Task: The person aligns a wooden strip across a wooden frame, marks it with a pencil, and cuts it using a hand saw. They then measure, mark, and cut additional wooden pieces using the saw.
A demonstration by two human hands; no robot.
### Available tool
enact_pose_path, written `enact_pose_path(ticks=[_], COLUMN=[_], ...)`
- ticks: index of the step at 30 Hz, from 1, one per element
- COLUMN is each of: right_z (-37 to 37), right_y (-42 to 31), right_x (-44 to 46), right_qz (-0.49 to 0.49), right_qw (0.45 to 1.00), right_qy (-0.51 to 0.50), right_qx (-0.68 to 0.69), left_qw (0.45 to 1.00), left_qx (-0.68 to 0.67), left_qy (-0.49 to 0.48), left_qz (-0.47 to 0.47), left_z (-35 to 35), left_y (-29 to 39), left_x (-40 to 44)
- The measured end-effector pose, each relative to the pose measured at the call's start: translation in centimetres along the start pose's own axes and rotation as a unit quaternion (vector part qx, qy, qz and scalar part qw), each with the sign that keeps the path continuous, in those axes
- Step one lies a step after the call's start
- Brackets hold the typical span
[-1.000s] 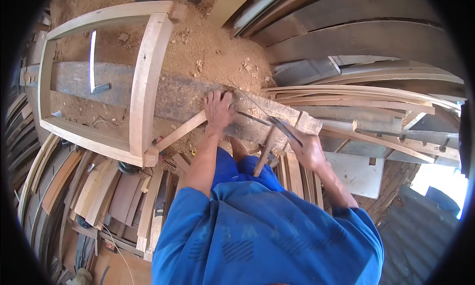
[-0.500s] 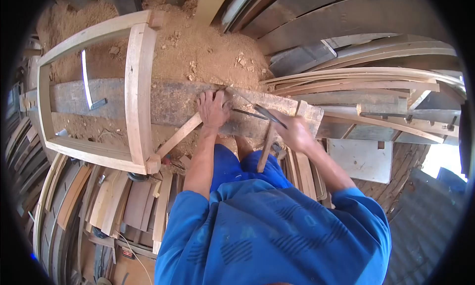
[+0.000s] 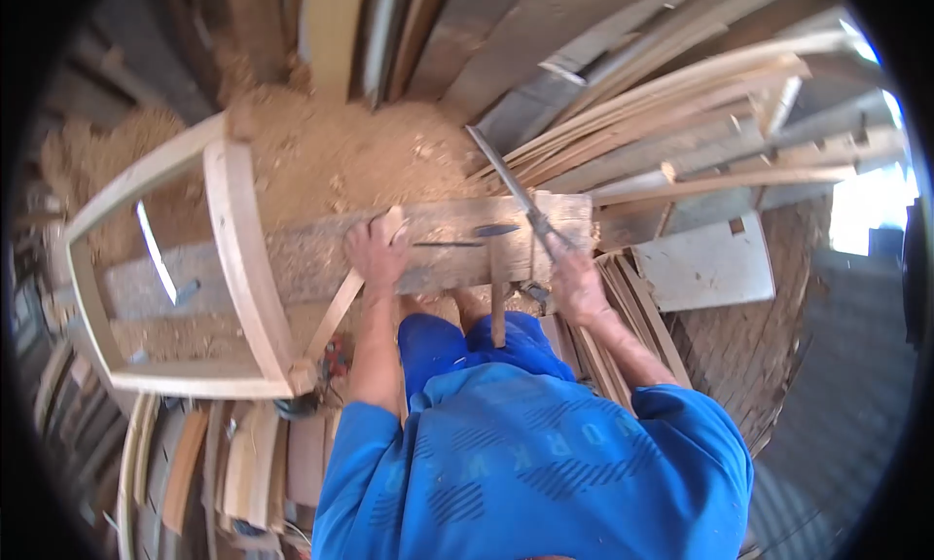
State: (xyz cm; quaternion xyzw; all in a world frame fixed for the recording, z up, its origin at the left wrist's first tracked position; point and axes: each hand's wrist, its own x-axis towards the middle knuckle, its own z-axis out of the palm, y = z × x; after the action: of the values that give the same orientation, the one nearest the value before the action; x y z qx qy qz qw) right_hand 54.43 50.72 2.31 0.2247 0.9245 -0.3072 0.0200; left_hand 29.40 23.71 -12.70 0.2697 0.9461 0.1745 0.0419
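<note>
My left hand [image 3: 377, 252] is closed around a pale wooden strip [image 3: 338, 315] and presses it on the worn plank bench [image 3: 428, 217]. The strip's end shows above my fingers, and its other end slants down toward the wooden frame [image 3: 243, 239]. In my right hand [image 3: 581, 286] is a saw [image 3: 506, 176], its long grey blade pointing up and left across the bench, apart from the strip. Between my hands lie a hammer [image 3: 498, 302], its handle overhanging the bench's near edge, and a thin dark rod [image 3: 443, 244].
Sawdust [image 3: 360, 151] covers the ground beyond the bench. Long boards [image 3: 662, 103] are stacked at the upper right. A white panel [image 3: 705, 263] lies at the right, and cut wood pieces [image 3: 253, 468] stand at lower left.
My right hand has drawn the saw away from the strip, and its blade now points more upward. My left hand still holds the strip. The view has shifted and turned.
</note>
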Motion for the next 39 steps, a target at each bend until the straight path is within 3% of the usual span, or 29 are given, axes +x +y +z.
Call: enact_pose_path(ticks=[3, 6, 10, 11, 14, 16, 18, 20, 21, 23, 24, 26, 27, 29, 30, 31, 32, 33, 35, 39], right_z=[4.5, 7.7, 9.9, 9.6, 6.2, 4.4, 4.7, 11.2, 13.5, 16.0, 16.5, 19.4, 21.3, 27.6, 28.3, 27.6, 27.9, 28.1, 30.2, 24.5], right_y=[0.7, 0.3, 0.2, -1.0, -5.2, -9.4, -13.1, -15.6, -17.7, -21.9, -23.6, -24.3, -23.9, -22.9, -24.4, -25.3, -25.9, -26.3, -25.6, -22.8], right_x=[-4.7, -6.7, -6.7, -6.3, -2.9, -0.5, 1.9, 1.2, 1.1, 2.2, 2.9, 4.4, 4.6, 3.4, 5.1, 5.3, 5.3, 5.5, 5.1, 5.6], right_qz=[0.031, 0.053, 0.022, 0.071, 0.164, 0.193, 0.169, 0.053, 0.024, 0.089, 0.180, 0.145, 0.136, 0.108, 0.134, 0.134, 0.187, 0.204, 0.143, 0.112], right_qw=[0.992, 0.983, 0.990, 0.987, 0.973, 0.977, 0.970, 0.988, 0.988, 0.969, 0.933, 0.896, 0.873, 0.857, 0.879, 0.878, 0.818, 0.795, 0.846, 0.908], right_qy=[0.017, -0.066, -0.025, -0.037, -0.037, -0.075, -0.144, -0.145, -0.148, -0.222, -0.289, -0.391, -0.436, -0.378, -0.410, -0.405, -0.456, -0.487, -0.473, -0.332], right_qx=[-0.121, -0.165, -0.139, -0.138, -0.158, -0.050, 0.096, 0.029, 0.018, 0.062, 0.116, 0.153, 0.170, 0.333, 0.204, 0.217, 0.298, 0.299, 0.201, 0.228], left_qw=[1.000, 0.997, 0.982, 0.978, 0.828, 0.679, 0.622, 0.582, 0.585, 0.593, 0.664, 0.786, 0.805, 0.881, 0.931, 0.936, 0.941, 0.958, 0.978, 0.985], left_qx=[-0.010, -0.069, -0.190, -0.209, -0.548, -0.709, -0.752, -0.771, -0.765, -0.748, -0.691, -0.564, -0.517, -0.401, -0.325, -0.298, -0.267, -0.197, -0.052, 0.018], left_qy=[-0.021, -0.019, -0.018, -0.012, -0.024, -0.041, -0.014, 0.006, 0.004, 0.001, 0.023, 0.063, -0.005, -0.083, -0.106, -0.132, -0.153, -0.165, -0.176, -0.145], left_qz=[-0.008, 0.035, 0.004, 0.013, -0.118, -0.185, -0.219, -0.259, -0.271, -0.297, -0.283, -0.244, -0.290, -0.237, -0.130, -0.135, -0.142, -0.127, -0.097, -0.091], left_z=[-0.5, -0.8, -7.1, -7.9, -10.3, -13.4, -14.2, -14.4, -14.1, -12.9, -12.1, -10.8, -14.0, -13.9, -9.4, -9.1, -9.1, -9.5, -10.7, -11.0], left_y=[0.1, -1.3, 0.7, 0.2, -0.9, -0.5, -1.1, -1.8, -2.7, -5.5, -7.0, -8.9, -7.5, -8.6, -11.7, -12.4, -12.4, -12.2, -11.7, -11.7], left_x=[0.3, 1.3, 6.4, 7.9, 12.4, 14.5, 15.9, 16.4, 16.4, 15.7, 15.1, 14.2, 12.7, 9.8, 7.5, 6.6, 6.2, 6.2, 6.6, 5.5])
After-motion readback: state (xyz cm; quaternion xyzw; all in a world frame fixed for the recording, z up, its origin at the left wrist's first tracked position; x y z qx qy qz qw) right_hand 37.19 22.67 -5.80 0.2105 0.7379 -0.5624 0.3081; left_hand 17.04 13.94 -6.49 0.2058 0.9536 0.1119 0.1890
